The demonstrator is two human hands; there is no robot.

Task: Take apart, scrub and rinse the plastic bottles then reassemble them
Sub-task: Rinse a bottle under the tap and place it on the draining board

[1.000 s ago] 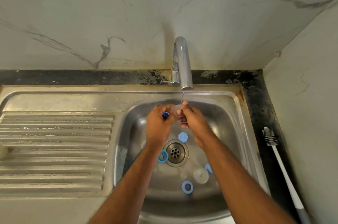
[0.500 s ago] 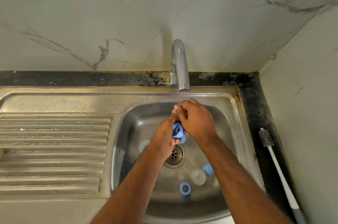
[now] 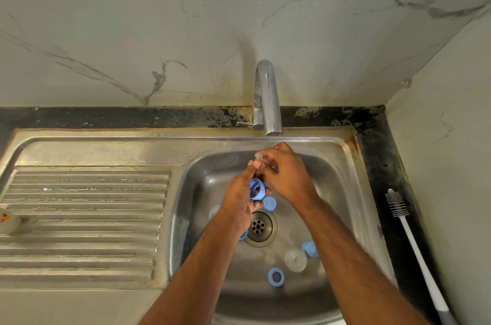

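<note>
1. Your left hand has turned since one second ago: the blue ring it holds now shows its open side.
2. Your right hand has closed over the left fingertips under the tap.
3. The blue cap by the drain is now partly hidden.

Small container on drainboard
</note>
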